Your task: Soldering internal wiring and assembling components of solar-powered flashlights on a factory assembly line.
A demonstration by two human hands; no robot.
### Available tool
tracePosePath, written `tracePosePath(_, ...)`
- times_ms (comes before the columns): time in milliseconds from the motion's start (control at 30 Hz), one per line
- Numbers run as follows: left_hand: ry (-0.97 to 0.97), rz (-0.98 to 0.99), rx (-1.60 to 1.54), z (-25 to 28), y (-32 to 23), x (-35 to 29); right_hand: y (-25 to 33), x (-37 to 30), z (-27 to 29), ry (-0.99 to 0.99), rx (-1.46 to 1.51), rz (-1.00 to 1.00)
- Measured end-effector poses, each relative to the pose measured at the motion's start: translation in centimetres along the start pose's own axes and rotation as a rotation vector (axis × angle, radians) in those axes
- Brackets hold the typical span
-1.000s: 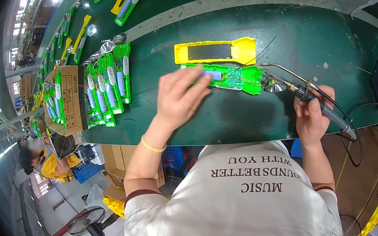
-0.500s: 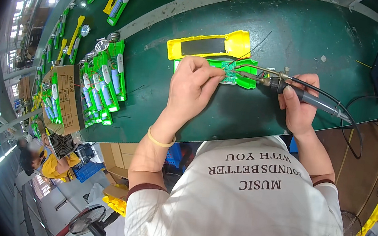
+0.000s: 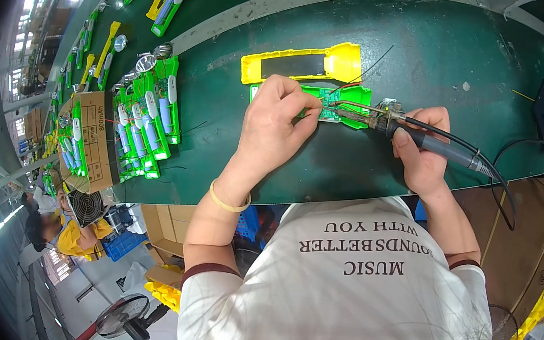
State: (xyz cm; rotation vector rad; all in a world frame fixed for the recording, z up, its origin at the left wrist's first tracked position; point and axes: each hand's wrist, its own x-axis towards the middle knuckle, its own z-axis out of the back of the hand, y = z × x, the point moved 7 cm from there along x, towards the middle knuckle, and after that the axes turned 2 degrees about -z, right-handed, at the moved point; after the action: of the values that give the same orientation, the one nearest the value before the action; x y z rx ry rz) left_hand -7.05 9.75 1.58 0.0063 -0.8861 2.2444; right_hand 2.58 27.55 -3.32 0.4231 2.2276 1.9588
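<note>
Head view: clamped in the grip of the right hand (image 3: 425,163), the soldering iron (image 3: 443,147) has moved from right of the green shell (image 3: 362,97) to over its circuit board (image 3: 326,113), where the left hand (image 3: 273,119) now pinches together.

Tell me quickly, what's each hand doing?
Left hand: closed in a pinch at the circuit board; contents unclear.
Right hand: closed, holding the soldering iron.

a broad, dark-green worktop (image 3: 442,55) spans the view; slim white tube lights (image 3: 5,223) glow at left; pale grey floor (image 3: 102,278) shows lower left.
</note>
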Motion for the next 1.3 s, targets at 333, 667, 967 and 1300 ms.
tracePosePath(333, 0.053, -0.048, 0.025, 0.0, -0.1, 0.2, 0.5, 0.0, -0.1, -0.002, 0.171, -0.027)
tracePosePath(667, 0.108, -0.074, 0.024, 0.2, -0.6, 0.6, 0.8, 0.3, -0.1, -0.019, 0.191, 0.032)
tracePosePath(967, 0.067, -0.107, 0.011, 0.3, -0.5, 0.1, -0.1, -0.2, -0.5, 0.006, 0.078, -0.023)
tracePosePath(1300, 0.05, -0.141, 0.009, 0.3, -0.6, 0.8, 0.6, 0.5, -0.1, -0.048, 0.162, 0.023)
